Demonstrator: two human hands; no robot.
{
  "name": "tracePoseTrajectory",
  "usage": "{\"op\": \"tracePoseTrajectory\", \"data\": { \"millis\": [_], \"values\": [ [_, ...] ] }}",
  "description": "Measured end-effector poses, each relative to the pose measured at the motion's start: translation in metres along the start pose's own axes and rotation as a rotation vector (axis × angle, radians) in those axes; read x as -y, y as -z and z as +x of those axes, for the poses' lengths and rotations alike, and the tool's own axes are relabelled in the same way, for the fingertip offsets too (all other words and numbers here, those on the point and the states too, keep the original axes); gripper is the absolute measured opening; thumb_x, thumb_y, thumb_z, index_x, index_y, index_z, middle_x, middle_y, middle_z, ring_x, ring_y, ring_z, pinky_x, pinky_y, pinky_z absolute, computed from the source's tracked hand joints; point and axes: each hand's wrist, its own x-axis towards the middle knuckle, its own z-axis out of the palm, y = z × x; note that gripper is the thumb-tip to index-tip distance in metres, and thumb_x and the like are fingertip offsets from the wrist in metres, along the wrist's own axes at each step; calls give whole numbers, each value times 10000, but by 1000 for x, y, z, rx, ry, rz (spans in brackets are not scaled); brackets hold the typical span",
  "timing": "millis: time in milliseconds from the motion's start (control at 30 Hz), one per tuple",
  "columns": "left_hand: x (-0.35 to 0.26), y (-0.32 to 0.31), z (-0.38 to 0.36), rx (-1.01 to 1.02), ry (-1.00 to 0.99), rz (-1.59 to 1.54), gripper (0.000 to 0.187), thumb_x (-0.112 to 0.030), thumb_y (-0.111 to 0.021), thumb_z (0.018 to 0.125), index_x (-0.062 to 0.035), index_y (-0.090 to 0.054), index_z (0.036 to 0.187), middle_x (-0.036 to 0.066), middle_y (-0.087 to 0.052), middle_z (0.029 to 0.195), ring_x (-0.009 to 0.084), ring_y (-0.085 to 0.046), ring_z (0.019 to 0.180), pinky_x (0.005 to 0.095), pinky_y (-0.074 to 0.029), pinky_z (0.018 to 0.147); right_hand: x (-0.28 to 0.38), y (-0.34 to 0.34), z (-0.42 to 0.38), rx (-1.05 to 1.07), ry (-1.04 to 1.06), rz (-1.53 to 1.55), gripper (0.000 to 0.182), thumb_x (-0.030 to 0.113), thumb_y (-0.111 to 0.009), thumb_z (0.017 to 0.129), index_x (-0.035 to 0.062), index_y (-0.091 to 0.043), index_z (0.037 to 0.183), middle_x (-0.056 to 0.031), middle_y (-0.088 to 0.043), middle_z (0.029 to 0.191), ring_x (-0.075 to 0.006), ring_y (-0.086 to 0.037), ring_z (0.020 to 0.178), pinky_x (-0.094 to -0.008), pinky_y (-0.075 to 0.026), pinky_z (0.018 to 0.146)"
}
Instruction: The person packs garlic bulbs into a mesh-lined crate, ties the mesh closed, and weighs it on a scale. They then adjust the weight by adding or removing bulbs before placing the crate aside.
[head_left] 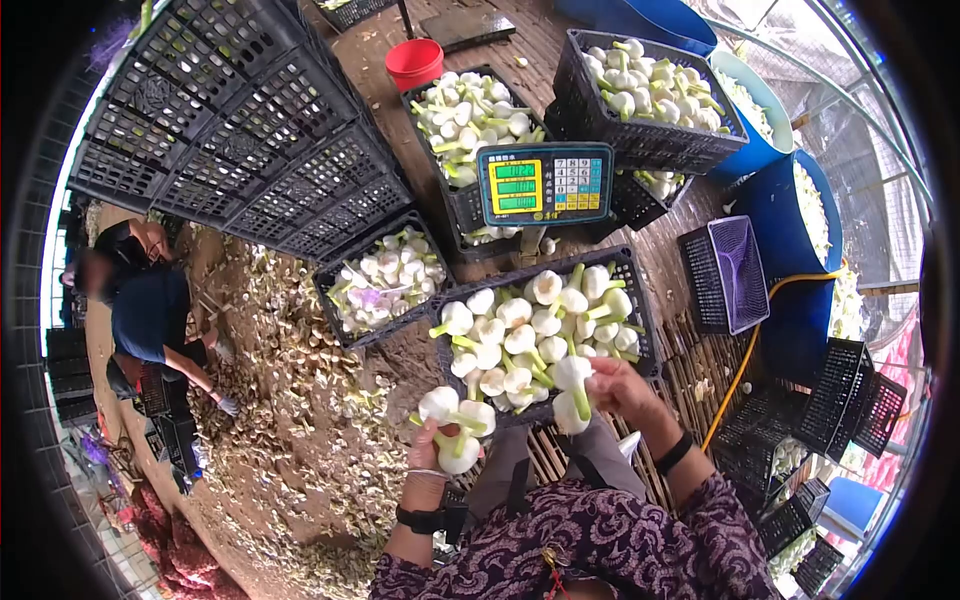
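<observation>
My left hand (425, 452) is closed around several white garlic bulbs (458, 452) with trimmed green stems, low at the near left of a black crate. My right hand (628, 392) grips garlic bulbs (573, 374) by the crate's near edge; its fingers are partly hidden behind them. Loose garlic heaps fill the black plastic crate (648, 325) in front of me. Just beyond that crate stands a weighing scale's display (545, 185) with lit green readouts and a keypad.
More garlic crates (385, 278) stand left and behind the scale. Tall stacked black crates (240, 120) rise at left. Blue tubs (790, 215), a purple-lined crate (725, 275) and a yellow hose (735, 385) lie right. A co-worker (150, 300) bends over floor litter (290, 430).
</observation>
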Motion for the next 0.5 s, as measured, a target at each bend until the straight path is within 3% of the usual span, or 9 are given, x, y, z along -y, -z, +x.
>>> {"op": "tracePoseTrajectory", "data": {
  "millis": [100, 200, 267, 400, 500],
  "values": [
    [10, -4, 8, -44, 69, 140, 523, -359, -611, 788, -86, -445, 1202, 151, -572, 1041, 337, -599, 813, 522, -528, 577, -19, -19, -4, 212, -78, 418, 375, 169, -628, 788, -4, -550, 1111, 71, -441, 576, -19, -313, 415, -159, -220, 367],
    [25, 2, 22, -98, 132, 209, 482, -258, -633, 782, -39, -454, 1173, 137, -581, 987, 292, -607, 793, 467, -542, 610, -35, -37, 4, 297, -164, 562, 370, 124, -574, 822, -19, -503, 1156, 41, -448, 648, -29, -349, 496, -162, -245, 398],
    [31, -12, 26, -123, 188, 221, 430, -178, -638, 775, -10, -475, 1135, 116, -579, 956, 248, -608, 780, 406, -549, 637, -29, -41, 3, 221, -162, 503, 368, 119, -560, 827, -18, -499, 1164, 30, -462, 673, -35, -368, 523, -165, -258, 412],
    [39, -23, 30, -118, 236, 162, 422, -187, -639, 773, -9, -484, 1123, 108, -575, 947, 250, -605, 792, 408, -545, 660, -15, -39, -5, 98, -150, 281, 385, 111, -537, 830, 10, -490, 1198, 17, -514, 749, -48, -414, 569, -172, -294, 442],
    [47, -26, 33, -231, 191, 280, 437, -202, -641, 770, -12, -482, 1130, 104, -571, 963, 249, -599, 825, 404, -539, 691, -11, -29, -7, 61, -175, 181, 393, 113, -544, 824, 29, -491, 1205, 7, -554, 804, -46, -431, 585, -175, -305, 440]
  ]
}}
